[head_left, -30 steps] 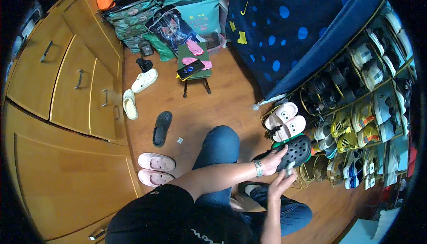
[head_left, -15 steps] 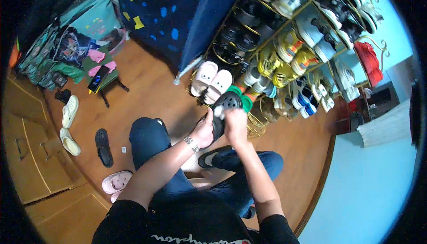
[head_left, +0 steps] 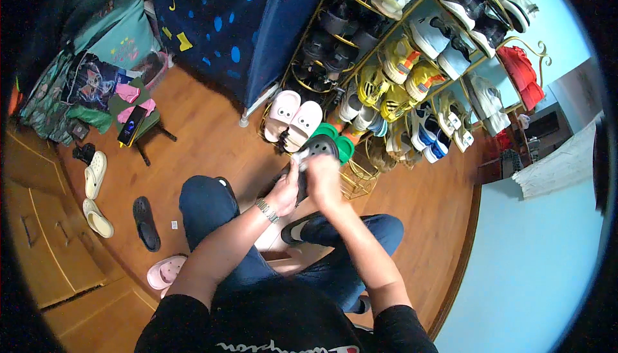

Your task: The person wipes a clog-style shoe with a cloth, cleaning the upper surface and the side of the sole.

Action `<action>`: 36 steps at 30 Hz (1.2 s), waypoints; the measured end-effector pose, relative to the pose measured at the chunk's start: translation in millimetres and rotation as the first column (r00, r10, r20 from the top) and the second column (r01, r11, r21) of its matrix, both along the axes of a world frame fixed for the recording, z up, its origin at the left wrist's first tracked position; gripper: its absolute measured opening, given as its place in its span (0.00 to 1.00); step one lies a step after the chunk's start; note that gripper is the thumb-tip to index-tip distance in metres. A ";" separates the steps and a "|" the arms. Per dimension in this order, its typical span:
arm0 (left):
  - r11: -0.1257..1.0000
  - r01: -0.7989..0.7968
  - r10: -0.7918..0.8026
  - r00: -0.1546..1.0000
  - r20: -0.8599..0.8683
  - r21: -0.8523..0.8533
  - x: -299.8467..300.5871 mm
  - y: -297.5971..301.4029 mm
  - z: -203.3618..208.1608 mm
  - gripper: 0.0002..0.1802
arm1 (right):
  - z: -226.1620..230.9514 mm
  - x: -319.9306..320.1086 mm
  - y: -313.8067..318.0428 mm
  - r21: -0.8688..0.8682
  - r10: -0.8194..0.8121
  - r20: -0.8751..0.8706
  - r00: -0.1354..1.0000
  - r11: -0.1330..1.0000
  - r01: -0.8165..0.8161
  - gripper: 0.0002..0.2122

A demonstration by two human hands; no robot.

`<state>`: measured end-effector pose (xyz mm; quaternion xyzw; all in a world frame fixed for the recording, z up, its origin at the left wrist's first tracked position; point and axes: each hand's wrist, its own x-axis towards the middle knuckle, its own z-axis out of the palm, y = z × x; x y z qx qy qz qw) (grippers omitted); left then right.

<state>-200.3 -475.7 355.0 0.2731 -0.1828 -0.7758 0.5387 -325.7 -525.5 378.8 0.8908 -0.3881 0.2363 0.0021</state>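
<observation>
A black clog [head_left: 320, 147] with holes in its toe is held up between my knees, toe pointing away from me. My left hand [head_left: 283, 195], with a metal watch at the wrist, is closed round its left side. On the upper my right hand [head_left: 324, 184] presses a small white wad [head_left: 300, 158], which looks like a cloth or tissue; the hand is smeared by motion and covers part of the clog. A similar dark clog [head_left: 146, 224] lies on the floor to the left.
Beyond my hands stands a gold wire rack [head_left: 360, 182] filled with shoes. Pale pink slides [head_left: 302, 124] and green footwear [head_left: 345, 149] sit at its near end. Cream clogs [head_left: 95, 174], a pink clog [head_left: 166, 271] and a small stool [head_left: 145, 123] carrying a phone are at left.
The whole view has shifted, so the surroundings sit further left. My right hand has moved slightly over the clog's upper with the white wad. My left hand keeps its hold.
</observation>
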 end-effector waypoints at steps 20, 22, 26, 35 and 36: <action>0.997 0.039 -0.025 0.981 -0.193 0.068 7.5 -1.0 -20.4 0.16 | 15.4 -13.8 -40.4 0.007 -0.260 0.446 0.856 0.958 0.287 0.07; 0.994 0.030 -0.008 0.979 -0.206 0.105 11.7 -5.7 -23.4 0.17 | 18.9 -11.8 -44.5 0.143 -0.306 0.496 0.813 0.952 0.271 0.06; 0.991 -0.051 0.084 0.955 -0.285 0.123 15.9 -12.3 -42.6 0.16 | 4.3 5.3 23.9 -0.007 -0.121 0.408 0.905 0.991 0.136 0.09; 0.989 0.136 -0.119 0.967 -0.223 0.063 14.3 -3.5 -25.1 0.16 | 19.1 -22.9 -44.9 0.088 -0.316 0.433 0.844 0.947 0.309 0.08; 0.990 0.127 -0.108 0.968 -0.228 0.068 11.6 -4.3 -22.8 0.16 | 21.3 -30.9 -61.1 0.322 -0.358 0.451 0.818 0.920 0.225 0.07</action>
